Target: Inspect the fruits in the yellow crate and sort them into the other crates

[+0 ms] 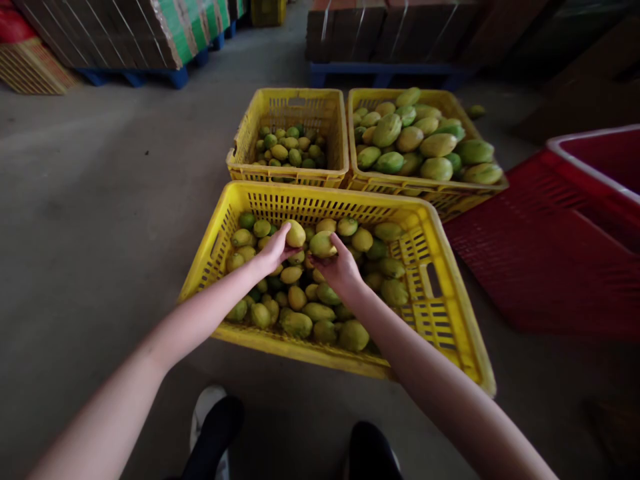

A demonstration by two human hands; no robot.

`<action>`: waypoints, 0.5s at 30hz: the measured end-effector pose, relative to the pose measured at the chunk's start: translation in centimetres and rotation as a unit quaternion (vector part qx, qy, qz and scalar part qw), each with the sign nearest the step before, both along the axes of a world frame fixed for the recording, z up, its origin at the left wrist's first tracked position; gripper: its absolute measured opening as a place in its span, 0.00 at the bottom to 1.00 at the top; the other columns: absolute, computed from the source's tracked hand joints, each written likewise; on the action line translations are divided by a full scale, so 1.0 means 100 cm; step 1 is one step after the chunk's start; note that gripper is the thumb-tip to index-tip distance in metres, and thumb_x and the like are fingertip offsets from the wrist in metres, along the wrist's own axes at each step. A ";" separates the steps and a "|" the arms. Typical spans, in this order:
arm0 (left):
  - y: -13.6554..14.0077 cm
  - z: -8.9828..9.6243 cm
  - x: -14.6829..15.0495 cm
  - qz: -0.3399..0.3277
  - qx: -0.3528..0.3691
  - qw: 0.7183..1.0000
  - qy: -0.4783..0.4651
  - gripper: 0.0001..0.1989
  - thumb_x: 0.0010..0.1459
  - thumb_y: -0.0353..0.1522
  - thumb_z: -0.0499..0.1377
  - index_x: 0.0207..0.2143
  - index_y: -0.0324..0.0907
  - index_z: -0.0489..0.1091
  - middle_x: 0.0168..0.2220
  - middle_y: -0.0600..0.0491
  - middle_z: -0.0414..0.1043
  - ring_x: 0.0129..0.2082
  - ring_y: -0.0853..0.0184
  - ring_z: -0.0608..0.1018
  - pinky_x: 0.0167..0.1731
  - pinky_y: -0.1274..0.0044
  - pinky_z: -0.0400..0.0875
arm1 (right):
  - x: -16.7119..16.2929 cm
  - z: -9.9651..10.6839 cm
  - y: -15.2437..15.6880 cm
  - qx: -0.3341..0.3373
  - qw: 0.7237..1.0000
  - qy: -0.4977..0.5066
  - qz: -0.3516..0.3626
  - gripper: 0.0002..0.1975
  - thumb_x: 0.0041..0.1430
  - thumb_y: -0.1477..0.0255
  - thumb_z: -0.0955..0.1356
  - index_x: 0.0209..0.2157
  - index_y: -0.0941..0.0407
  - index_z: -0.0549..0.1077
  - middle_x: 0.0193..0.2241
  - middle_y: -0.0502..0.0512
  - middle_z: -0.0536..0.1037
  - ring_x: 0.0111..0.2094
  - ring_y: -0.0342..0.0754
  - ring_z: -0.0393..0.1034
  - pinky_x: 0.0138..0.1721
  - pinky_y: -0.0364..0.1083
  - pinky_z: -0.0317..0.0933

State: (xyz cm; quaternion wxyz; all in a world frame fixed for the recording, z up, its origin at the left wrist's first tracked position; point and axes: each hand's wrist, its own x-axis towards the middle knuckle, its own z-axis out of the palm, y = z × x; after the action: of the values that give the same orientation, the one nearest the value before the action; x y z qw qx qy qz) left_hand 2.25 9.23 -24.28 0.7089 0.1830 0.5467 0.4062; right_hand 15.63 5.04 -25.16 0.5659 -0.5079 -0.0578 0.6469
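Observation:
My left hand (275,252) is closed round a yellow lemon (296,234), with the thumb along its upper side. Close beside it, my right hand (344,269) grips a yellow-green lemon (321,245), thumb on top and fingers underneath. A small gap separates the two held fruits. Both hands are above the large yellow slatted crate (453,293) in front of my feet. Many green and yellow lemons (297,325) lie loose inside it, some hidden below my hands and forearms.
Behind stand a yellow crate (240,143) of small green-yellow fruits and another yellow crate (425,190) heaped with larger, papaya-like fruits. A red crate (540,247) leans at the right. Wrapped stacks (100,33) on blue pallets (385,73) stand farther back. One fruit (477,111) lies behind the crates.

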 end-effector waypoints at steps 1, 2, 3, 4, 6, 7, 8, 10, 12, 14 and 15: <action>0.000 0.000 0.000 -0.006 0.040 0.999 0.024 0.11 0.69 0.36 0.54 0.49 0.42 0.68 0.44 0.47 0.77 0.40 0.66 0.80 0.38 0.77 0.78 | 0.001 -0.003 0.000 0.029 0.999 -0.043 -0.017 0.10 0.57 0.65 0.71 0.38 0.52 0.69 0.33 0.50 0.76 0.33 0.47 0.73 0.31 0.45 0.72; -0.001 -0.001 0.000 -0.019 0.083 0.995 0.049 0.10 0.69 0.35 0.55 0.49 0.42 0.68 0.48 0.47 0.76 0.45 0.64 0.79 0.43 0.75 0.78 | 0.001 -0.005 0.000 0.058 0.993 -0.094 -0.035 0.15 0.52 0.65 0.74 0.39 0.52 0.68 0.37 0.50 0.76 0.36 0.47 0.73 0.34 0.46 0.73; -0.001 -0.002 -0.001 -0.036 0.129 0.988 0.073 0.10 0.68 0.34 0.56 0.50 0.43 0.68 0.52 0.47 0.75 0.49 0.63 0.78 0.48 0.73 0.76 | 0.002 -0.008 0.000 0.087 0.984 -0.149 -0.049 0.20 0.49 0.65 0.76 0.41 0.51 0.67 0.40 0.49 0.76 0.39 0.48 0.74 0.37 0.47 0.73; -0.002 -0.004 -0.001 -0.056 0.177 0.978 0.098 0.11 0.67 0.33 0.57 0.51 0.43 0.67 0.55 0.47 0.73 0.53 0.62 0.76 0.52 0.71 0.74 | 0.003 -0.009 0.000 0.114 0.970 -0.205 -0.060 0.24 0.46 0.64 0.77 0.43 0.51 0.66 0.43 0.50 0.75 0.41 0.48 0.73 0.40 0.48 0.72; -0.002 -0.007 -0.003 -0.095 0.276 0.946 0.142 0.16 0.65 0.32 0.58 0.55 0.44 0.66 0.58 0.48 0.71 0.59 0.62 0.73 0.60 0.69 0.68 | 0.006 -0.010 0.000 0.162 0.935 -0.309 -0.068 0.30 0.42 0.62 0.78 0.46 0.50 0.65 0.46 0.51 0.73 0.43 0.49 0.73 0.45 0.49 0.71; -0.003 -0.009 -0.004 -0.113 0.323 0.926 0.161 0.18 0.64 0.32 0.59 0.56 0.44 0.65 0.59 0.48 0.71 0.61 0.61 0.72 0.63 0.68 0.64 | 0.008 -0.010 -0.001 0.184 0.916 -0.352 -0.065 0.31 0.42 0.61 0.78 0.46 0.50 0.65 0.47 0.52 0.73 0.43 0.49 0.72 0.47 0.50 0.70; -0.004 -0.011 -0.005 -0.128 0.364 0.905 0.178 0.20 0.64 0.32 0.60 0.58 0.44 0.65 0.60 0.48 0.70 0.62 0.61 0.71 0.64 0.69 0.62 | 0.009 -0.009 -0.001 0.203 0.898 -0.385 -0.061 0.31 0.42 0.61 0.78 0.47 0.50 0.65 0.47 0.52 0.72 0.44 0.49 0.72 0.47 0.50 0.69; -0.005 -0.012 -0.007 -0.148 0.421 0.872 0.202 0.23 0.63 0.33 0.60 0.60 0.44 0.64 0.61 0.47 0.69 0.63 0.61 0.70 0.66 0.69 0.59 | 0.010 -0.005 -0.003 0.239 0.872 -0.423 -0.051 0.31 0.43 0.61 0.78 0.47 0.50 0.65 0.47 0.52 0.72 0.44 0.50 0.72 0.47 0.50 0.69; -0.007 -0.010 -0.008 -0.153 0.442 0.859 0.207 0.25 0.63 0.34 0.60 0.61 0.43 0.63 0.63 0.46 0.68 0.64 0.60 0.69 0.66 0.69 0.59 | 0.011 0.000 -0.004 0.270 0.859 -0.433 -0.042 0.31 0.43 0.62 0.78 0.48 0.50 0.65 0.48 0.53 0.72 0.44 0.50 0.72 0.46 0.49 0.69; -0.008 -0.005 -0.009 -0.146 0.437 0.867 0.190 0.26 0.62 0.33 0.60 0.62 0.43 0.64 0.64 0.46 0.67 0.65 0.59 0.68 0.67 0.69 0.58 | 0.010 0.004 -0.005 0.289 0.859 -0.421 -0.039 0.31 0.42 0.64 0.78 0.48 0.50 0.66 0.49 0.53 0.72 0.45 0.49 0.72 0.45 0.48 0.69; -0.007 -0.002 -0.010 -0.138 0.423 0.879 0.170 0.26 0.61 0.32 0.60 0.62 0.43 0.64 0.64 0.47 0.67 0.65 0.59 0.67 0.67 0.69 0.58 | 0.010 0.005 -0.004 0.291 0.866 -0.406 -0.043 0.32 0.41 0.65 0.79 0.47 0.50 0.66 0.48 0.52 0.72 0.45 0.49 0.72 0.45 0.48 0.69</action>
State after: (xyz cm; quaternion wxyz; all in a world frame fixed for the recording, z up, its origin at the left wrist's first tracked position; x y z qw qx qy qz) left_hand 1.29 8.50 -24.44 0.5089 0.6051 0.4045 0.4596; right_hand 16.67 4.62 -24.68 0.6416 -0.5399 -0.4459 0.3130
